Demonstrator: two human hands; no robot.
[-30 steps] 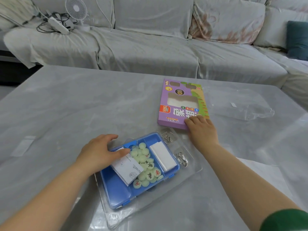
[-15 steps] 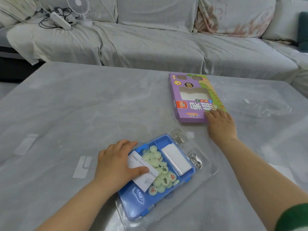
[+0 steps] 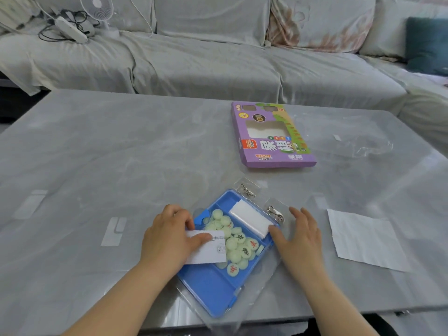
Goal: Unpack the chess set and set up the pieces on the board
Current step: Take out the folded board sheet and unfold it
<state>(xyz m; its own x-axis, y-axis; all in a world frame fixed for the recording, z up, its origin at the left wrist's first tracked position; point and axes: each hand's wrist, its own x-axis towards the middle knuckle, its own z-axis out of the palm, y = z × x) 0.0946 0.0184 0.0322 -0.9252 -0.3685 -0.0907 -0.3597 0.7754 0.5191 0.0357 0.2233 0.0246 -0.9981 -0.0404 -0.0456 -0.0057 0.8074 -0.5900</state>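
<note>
A long sofa (image 3: 194, 57) under a loose, wrinkled grey cover fills the back of the room; on it lie a floral cushion (image 3: 320, 23), a teal cushion (image 3: 426, 44), a small white fan (image 3: 97, 6) and a power strip (image 3: 70, 29) with tangled black cables. In front of it stands the worktop (image 3: 121, 154), broad, grey, marbled and glossy; on its far right side lies a flat purple cardboard box (image 3: 274, 141) with a clear window, and just beyond that some crumpled clear wrap (image 3: 371, 146). A creased white paper sheet (image 3: 366, 241) lies flat near the right edge.

Near the front edge a rectangular blue plastic tray (image 3: 208, 284) lies at a slant on a clear plastic sleeve (image 3: 261, 277); one compartment holds a heap of round, pale green chess pieces (image 3: 232, 241), some showing red or black characters; the narrow compartment beside it holds a white folded block (image 3: 249, 220). Two small metal rings (image 3: 275, 213) in clear pouches lie just beside the tray's far corner.

The left hand (image 3: 167, 238) grips a white printed leaflet (image 3: 208, 247) over the tray, thumb laid across its top, fingers curled; the right hand (image 3: 298, 236) is released, fingers straight and spread, its thumb touching the tray's right rim.
</note>
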